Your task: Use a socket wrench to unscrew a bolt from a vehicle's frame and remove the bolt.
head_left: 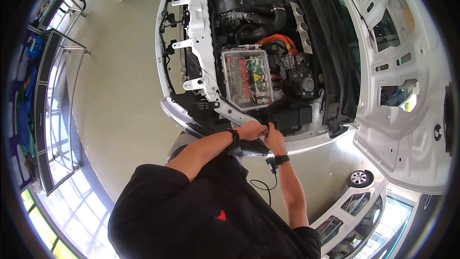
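Open white car [197, 24], upper middle of the frame: left hand [252, 130] and right hand [274, 140] meet at its near edge, fingers curled, on what I can't tell; looks like fine two-handed handling, calling next for steady fingertips.
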### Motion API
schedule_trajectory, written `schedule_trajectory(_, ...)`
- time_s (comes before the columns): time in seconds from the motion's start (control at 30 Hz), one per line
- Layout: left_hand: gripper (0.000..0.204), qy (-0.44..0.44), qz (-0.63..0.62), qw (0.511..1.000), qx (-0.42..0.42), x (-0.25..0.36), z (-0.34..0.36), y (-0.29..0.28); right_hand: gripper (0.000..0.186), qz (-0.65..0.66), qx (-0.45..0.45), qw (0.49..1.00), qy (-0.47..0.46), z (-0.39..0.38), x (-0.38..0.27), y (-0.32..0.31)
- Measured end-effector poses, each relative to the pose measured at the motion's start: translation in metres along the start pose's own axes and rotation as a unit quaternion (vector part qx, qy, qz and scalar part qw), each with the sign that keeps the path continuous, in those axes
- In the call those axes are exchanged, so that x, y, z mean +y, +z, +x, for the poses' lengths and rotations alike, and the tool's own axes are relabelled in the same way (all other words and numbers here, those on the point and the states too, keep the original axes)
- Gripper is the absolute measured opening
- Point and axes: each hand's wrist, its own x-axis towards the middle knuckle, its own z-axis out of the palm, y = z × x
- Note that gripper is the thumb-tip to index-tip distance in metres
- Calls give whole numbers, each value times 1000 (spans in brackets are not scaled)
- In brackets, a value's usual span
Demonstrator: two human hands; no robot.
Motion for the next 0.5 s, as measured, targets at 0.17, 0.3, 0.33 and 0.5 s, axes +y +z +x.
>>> schedule_trajectory(0.17, 18, -56, 33, 997, -32, 9, 3, -5, 34, 520, -256, 793, 187, -1, -2, 5)
schedule_trajectory(0.3, 17, -52, 24, 998, 5, 7, -3, -3, 35, 314, -147, 935, 74, 2, 5, 6)
schedule_trajectory(0.33, 17, -29, 7, 1000, 2, 11, -1, -6, 38, 159, -23, 986, -49, 2, 14, 16)
schedule_trajectory(0.5, 17, -26, 4, 1000, -16, 4, -4, -12, 32, 167, -10, 986, 28, 1, 0, 11)
